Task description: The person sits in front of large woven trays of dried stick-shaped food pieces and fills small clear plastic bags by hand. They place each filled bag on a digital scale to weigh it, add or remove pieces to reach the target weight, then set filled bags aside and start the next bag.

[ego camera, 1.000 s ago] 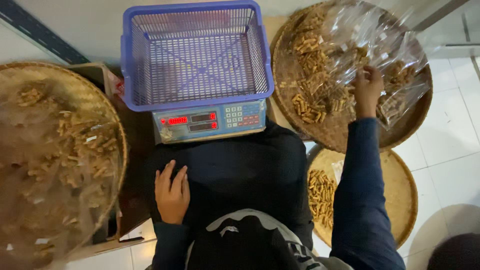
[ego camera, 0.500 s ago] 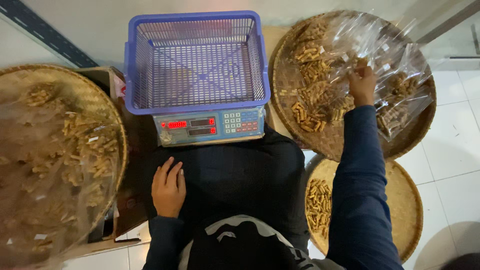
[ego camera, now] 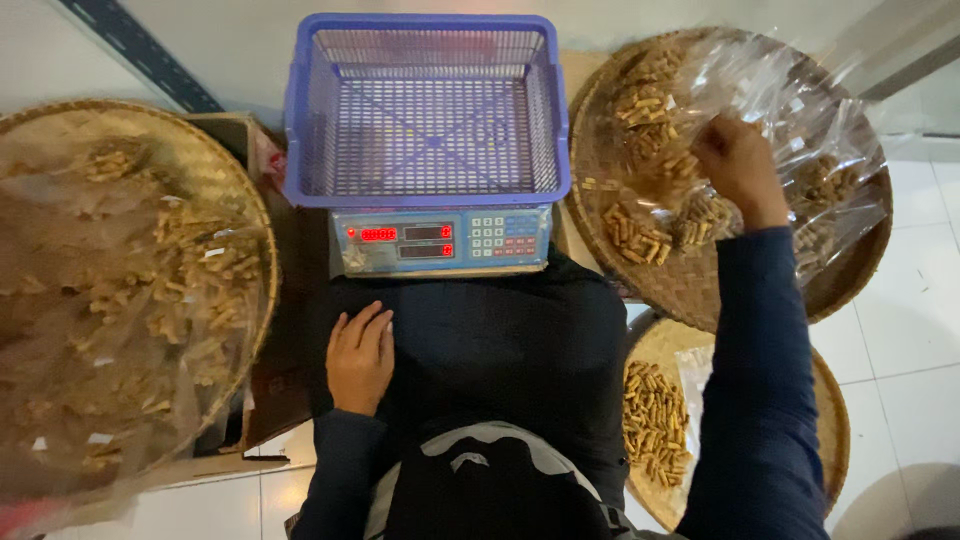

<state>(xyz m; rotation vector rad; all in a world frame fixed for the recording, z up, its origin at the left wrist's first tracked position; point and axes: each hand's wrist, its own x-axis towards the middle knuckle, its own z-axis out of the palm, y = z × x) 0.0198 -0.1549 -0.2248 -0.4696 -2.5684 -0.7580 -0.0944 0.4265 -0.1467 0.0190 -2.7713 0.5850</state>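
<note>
My right hand (ego camera: 735, 160) reaches into a round woven tray (ego camera: 690, 295) at the right, fingers curled on the clear plastic sheet (ego camera: 800, 110) that covers it. Short golden-brown snack sticks (ego camera: 640, 105) lie in heaps under the sheet, close to that hand. My left hand (ego camera: 360, 355) rests flat on my dark trouser leg and holds nothing. In front of me a blue mesh basket (ego camera: 430, 195) stands on a digital scale (ego camera: 440, 240) with red lit digits. No sticks lie in the basket.
A large woven tray (ego camera: 235, 190) of the same sticks, under plastic, fills the left side, over a cardboard box (ego camera: 270, 390). A smaller woven tray (ego camera: 830, 400) with a pile of sticks (ego camera: 655, 420) lies on the white tiled floor (ego camera: 920, 330) at lower right.
My right hand has shifted a little within the right tray while staying on the plastic. The left hand has stayed on my leg. The view has drifted slightly.
</note>
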